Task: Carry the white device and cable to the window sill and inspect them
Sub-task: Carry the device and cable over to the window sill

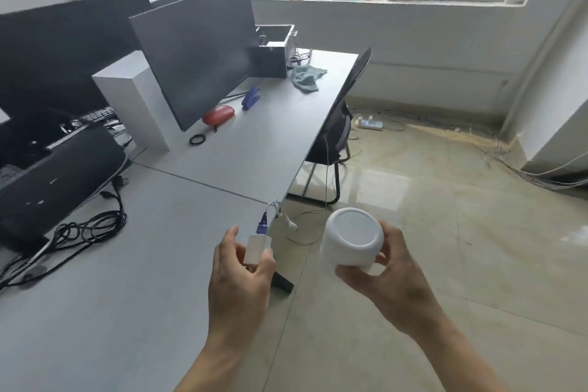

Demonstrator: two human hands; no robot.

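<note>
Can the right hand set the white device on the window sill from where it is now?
Probably not yet. The right hand holds the white device well short of the window sill; open floor lies between, so walking closer looks unobstructed.

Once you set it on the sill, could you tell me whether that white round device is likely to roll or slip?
The white device looks smooth, so possibly slippery. Its flat end suggests it stands stably; on its curved side it might roll. The right hand holds it alone, so probably light.
</note>
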